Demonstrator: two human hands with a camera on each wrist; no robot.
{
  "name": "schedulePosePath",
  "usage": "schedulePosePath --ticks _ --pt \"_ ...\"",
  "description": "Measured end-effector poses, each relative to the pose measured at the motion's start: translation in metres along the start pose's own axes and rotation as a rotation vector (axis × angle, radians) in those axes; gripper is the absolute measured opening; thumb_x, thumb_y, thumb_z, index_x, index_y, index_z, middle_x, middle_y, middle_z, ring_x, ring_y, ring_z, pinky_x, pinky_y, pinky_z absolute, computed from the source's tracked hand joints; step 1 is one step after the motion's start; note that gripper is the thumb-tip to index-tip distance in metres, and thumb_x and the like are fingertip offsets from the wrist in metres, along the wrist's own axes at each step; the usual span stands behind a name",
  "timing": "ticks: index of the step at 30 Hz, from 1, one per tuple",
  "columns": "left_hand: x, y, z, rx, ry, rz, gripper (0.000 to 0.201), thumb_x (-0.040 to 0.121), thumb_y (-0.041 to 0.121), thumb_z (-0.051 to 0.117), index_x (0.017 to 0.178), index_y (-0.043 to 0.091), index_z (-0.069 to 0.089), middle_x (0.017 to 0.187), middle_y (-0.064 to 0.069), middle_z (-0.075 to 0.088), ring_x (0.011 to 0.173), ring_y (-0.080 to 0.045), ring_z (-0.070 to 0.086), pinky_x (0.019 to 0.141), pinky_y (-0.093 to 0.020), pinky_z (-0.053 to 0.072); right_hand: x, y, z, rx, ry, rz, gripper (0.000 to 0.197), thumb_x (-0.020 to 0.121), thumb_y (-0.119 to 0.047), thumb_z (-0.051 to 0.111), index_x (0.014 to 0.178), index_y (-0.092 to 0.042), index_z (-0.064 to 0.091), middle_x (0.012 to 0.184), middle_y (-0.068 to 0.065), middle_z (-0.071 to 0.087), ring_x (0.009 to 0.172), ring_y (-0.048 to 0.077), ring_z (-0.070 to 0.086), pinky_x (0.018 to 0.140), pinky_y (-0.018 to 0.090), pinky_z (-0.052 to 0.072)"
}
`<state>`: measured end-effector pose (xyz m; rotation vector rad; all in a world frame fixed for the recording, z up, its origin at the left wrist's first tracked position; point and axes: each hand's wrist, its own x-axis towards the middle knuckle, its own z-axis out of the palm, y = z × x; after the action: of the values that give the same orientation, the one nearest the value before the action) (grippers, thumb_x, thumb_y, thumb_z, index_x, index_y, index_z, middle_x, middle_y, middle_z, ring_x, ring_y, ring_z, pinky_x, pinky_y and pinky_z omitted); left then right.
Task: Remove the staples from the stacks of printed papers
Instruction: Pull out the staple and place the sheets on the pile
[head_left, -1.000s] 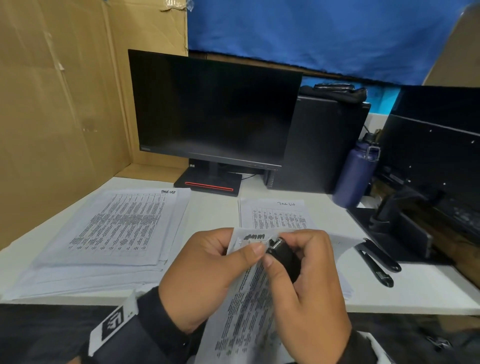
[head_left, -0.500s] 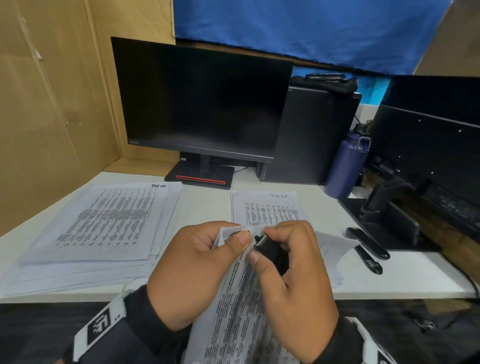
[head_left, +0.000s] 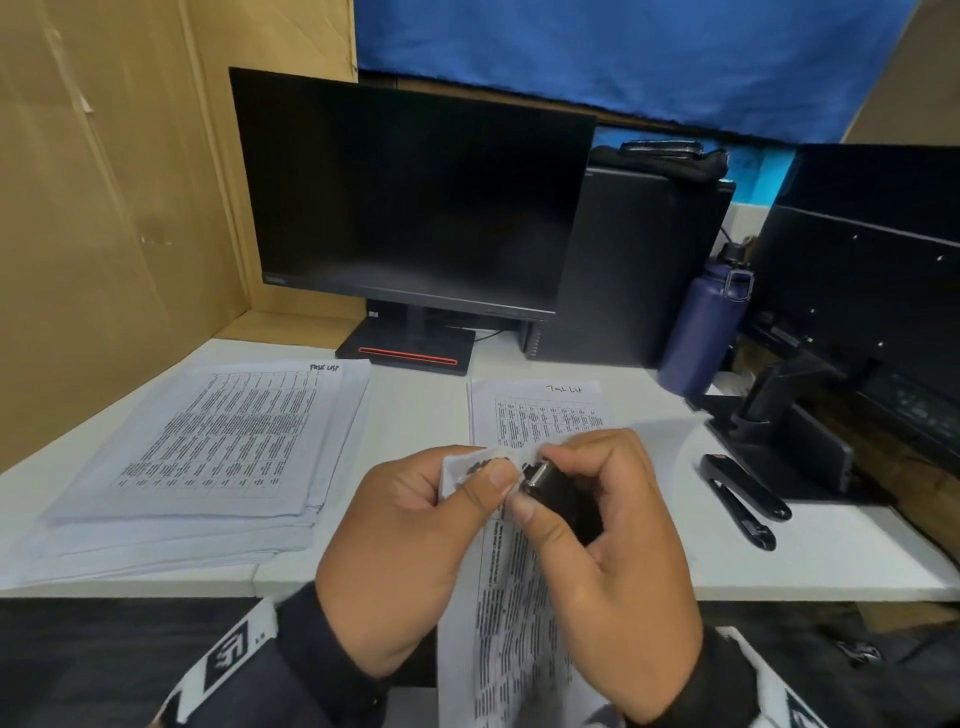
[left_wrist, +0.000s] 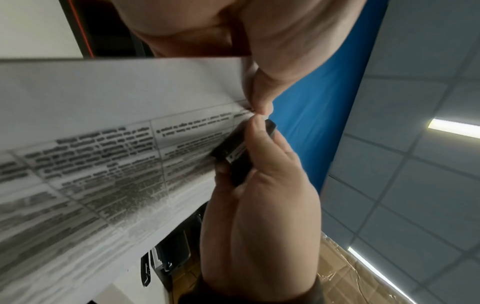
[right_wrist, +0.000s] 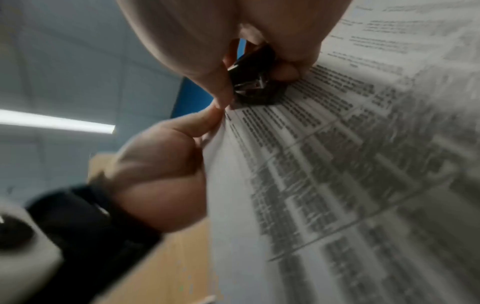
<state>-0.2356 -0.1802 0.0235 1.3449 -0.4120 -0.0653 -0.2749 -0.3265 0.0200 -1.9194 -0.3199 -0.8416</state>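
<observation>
I hold a stapled set of printed papers (head_left: 511, 623) upright over the desk's front edge. My left hand (head_left: 478, 478) pinches its top corner between thumb and fingers. My right hand (head_left: 540, 483) grips a black staple remover (head_left: 563, 499), whose metal tip is against that same corner beside the left thumb. The left wrist view shows the remover (left_wrist: 235, 152) lying against the printed sheet (left_wrist: 103, 115). In the right wrist view it (right_wrist: 253, 82) sits at the paper's edge (right_wrist: 337, 164). I cannot make out the staple itself.
A thick paper stack (head_left: 218, 441) lies on the white desk (head_left: 415, 410) at left, a thinner one (head_left: 540, 410) behind my hands. A black stapler (head_left: 743, 499) lies at right, near a blue bottle (head_left: 701, 332) and a monitor stand. A dark monitor (head_left: 410, 197) stands behind.
Both hands keep their grips and the remover stays at the paper corner. The head view has shifted slightly.
</observation>
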Motion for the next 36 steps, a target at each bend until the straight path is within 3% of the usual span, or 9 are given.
schedulePosePath --ticks 4,9,13,17,20,23,27,31,36 --pt "0.003 -0.002 -0.002 0.009 -0.013 -0.027 0.018 0.083 0.031 0.070 0.086 0.018 0.082 0.085 -0.008 0.080 0.080 -0.020 0.074 0.081 -0.043 0.056 0.001 0.007 -0.004 -0.230 -0.007 -0.172 0.023 0.085 -0.011 0.070 0.104 -0.014 0.057 0.102 -0.003 0.049 0.100 0.012 0.056 0.084 0.018 0.045" --pt "0.004 -0.003 -0.004 0.054 0.008 -0.035 0.020 0.084 0.031 0.071 0.089 0.014 0.081 0.089 -0.016 0.080 0.091 -0.045 0.074 0.091 -0.064 0.056 0.010 0.003 -0.003 0.249 -0.119 0.397 0.017 0.079 -0.034 0.072 0.092 -0.030 0.061 0.086 -0.001 0.066 0.082 0.015 0.064 0.077 0.038 0.052" --pt "0.005 -0.001 -0.005 0.082 0.020 -0.032 0.021 0.083 0.031 0.072 0.092 0.016 0.083 0.092 -0.013 0.081 0.096 -0.044 0.074 0.093 -0.064 0.055 0.014 0.005 -0.002 0.566 -0.119 0.601 0.023 0.078 -0.024 0.076 0.096 -0.016 0.066 0.085 0.005 0.068 0.078 0.015 0.063 0.074 0.034 0.048" --pt "0.007 -0.001 -0.006 0.099 0.017 -0.029 0.016 0.087 0.031 0.076 0.095 0.019 0.083 0.094 -0.011 0.081 0.098 -0.042 0.074 0.095 -0.062 0.055 0.013 0.003 -0.001 0.916 -0.122 0.728 0.034 0.079 -0.014 0.072 0.106 0.003 0.060 0.095 0.022 0.069 0.082 0.025 0.067 0.072 0.032 0.056" --pt "0.007 0.001 -0.006 0.141 0.009 -0.018 0.015 0.090 0.027 0.070 0.091 0.019 0.082 0.090 -0.009 0.081 0.093 -0.036 0.075 0.091 -0.056 0.058 0.013 0.009 -0.001 0.913 -0.141 0.669 0.052 0.064 -0.029 0.092 0.102 -0.007 0.065 0.095 0.019 0.068 0.083 0.024 0.065 0.075 0.033 0.056" --pt "0.008 0.005 -0.008 0.223 -0.020 -0.005 0.019 0.097 0.027 0.069 0.082 0.017 0.075 0.079 -0.013 0.075 0.076 -0.026 0.069 0.081 -0.057 0.057 0.012 0.010 -0.001 0.340 -0.126 0.409 0.030 0.071 -0.027 0.084 0.091 -0.028 0.062 0.090 0.006 0.067 0.084 0.020 0.064 0.079 0.035 0.052" --pt "0.012 0.019 -0.016 0.259 -0.090 0.003 0.030 0.085 0.043 0.069 0.087 0.014 0.074 0.086 -0.033 0.065 0.070 -0.044 0.061 0.077 -0.063 0.054 0.015 0.006 -0.006 -0.033 -0.100 -0.028 0.028 0.074 -0.014 0.080 0.093 -0.030 0.067 0.096 -0.004 0.059 0.098 0.018 0.061 0.084 0.027 0.048" --pt "0.013 0.019 -0.018 0.247 -0.061 0.014 0.016 0.096 0.026 0.071 0.085 0.015 0.077 0.076 -0.011 0.075 0.072 -0.019 0.069 0.072 -0.043 0.056 0.015 0.005 0.000 -0.017 0.012 -0.035 0.027 0.072 -0.014 0.083 0.091 -0.027 0.070 0.093 -0.005 0.064 0.094 0.015 0.064 0.081 0.018 0.048" --pt "0.012 0.017 -0.021 0.269 -0.039 0.052 0.017 0.093 0.019 0.068 0.082 0.018 0.080 0.076 -0.005 0.078 0.072 -0.018 0.071 0.073 -0.039 0.058 0.012 -0.001 0.006 0.192 0.037 0.219 0.028 0.072 -0.017 0.087 0.093 -0.030 0.072 0.087 -0.002 0.075 0.082 0.015 0.072 0.076 0.034 0.060"
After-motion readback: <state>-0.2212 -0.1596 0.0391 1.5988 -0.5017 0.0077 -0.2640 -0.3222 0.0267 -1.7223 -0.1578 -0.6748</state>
